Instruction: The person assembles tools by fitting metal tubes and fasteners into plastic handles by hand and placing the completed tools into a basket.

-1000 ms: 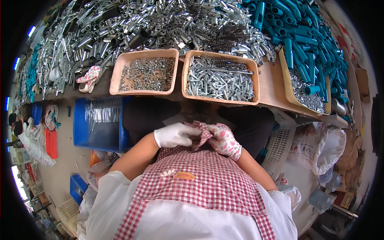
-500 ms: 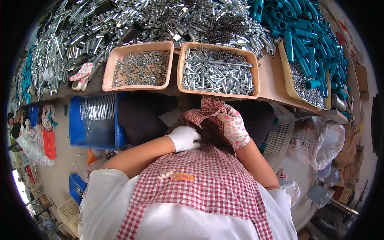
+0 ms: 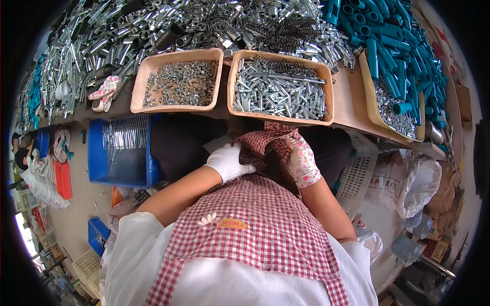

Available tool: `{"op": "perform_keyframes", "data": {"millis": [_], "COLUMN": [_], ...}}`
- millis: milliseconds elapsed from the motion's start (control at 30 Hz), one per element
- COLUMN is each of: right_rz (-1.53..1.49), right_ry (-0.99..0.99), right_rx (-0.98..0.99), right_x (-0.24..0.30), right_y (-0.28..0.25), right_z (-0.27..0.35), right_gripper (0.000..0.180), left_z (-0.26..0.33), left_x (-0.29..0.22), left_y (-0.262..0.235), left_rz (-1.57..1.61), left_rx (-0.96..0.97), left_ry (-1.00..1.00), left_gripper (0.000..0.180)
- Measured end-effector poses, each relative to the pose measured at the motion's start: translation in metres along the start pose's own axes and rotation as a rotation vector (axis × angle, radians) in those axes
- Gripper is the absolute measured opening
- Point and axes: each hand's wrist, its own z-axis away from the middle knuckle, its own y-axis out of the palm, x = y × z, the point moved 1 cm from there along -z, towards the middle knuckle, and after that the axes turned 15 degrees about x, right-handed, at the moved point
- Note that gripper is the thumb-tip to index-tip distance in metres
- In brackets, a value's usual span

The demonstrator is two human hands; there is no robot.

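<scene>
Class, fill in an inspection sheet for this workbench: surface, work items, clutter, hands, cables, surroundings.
Surface: wooden bench, mostly covered with metal parts.
Job's things: red checked apron, its lower edge bunched up at the lap.
Clutter: two tan trays, one of small fittings, one of metal pins; teal tubes; spare glove.
Hands: left hand, white glove, rests on apron; right hand, floral glove, grips its raised fold.
Cables: nothing seen.
Surroundings: blue crate, white basket, plastic bags.

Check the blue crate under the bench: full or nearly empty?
Nearly empty. The blue crate holds only a row of thin metal rods along its far side; its bare bottom shows.
</scene>
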Motion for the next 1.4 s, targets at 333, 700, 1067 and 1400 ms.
{"op": "perform_keyframes", "data": {"millis": [333, 700, 1067, 1400], "right_rz": [-0.023, 0.824, 0.703, 1.494], "right_ry": [-0.025, -0.162, 0.305, 0.017], "right_rx": [-0.11, 0.341, 0.804, 0.618], "right_x": [0.002, 0.006, 0.028, 0.028], "right_y": [-0.007, 0.024, 0.035, 0.038], "right_z": [-0.004, -0.008, 0.023, 0.015], "right_gripper": [0.024, 0.014, 0.059, 0.027], "left_z": [-0.001, 0.002, 0.037, 0.024], "left_x": [-0.009, -0.059, -0.046, -0.027], "left_y": [-0.029, -0.013, -0.045, -0.065], "left_rz": [0.398, 0.319, -0.272, 0.255], "left_rx": [-0.035, 0.581, -0.423, -0.17], "left_ry": [0.142, 0.585, 0.643, 0.339], "left_gripper": [0.026, 0.034, 0.014, 0.116]}}
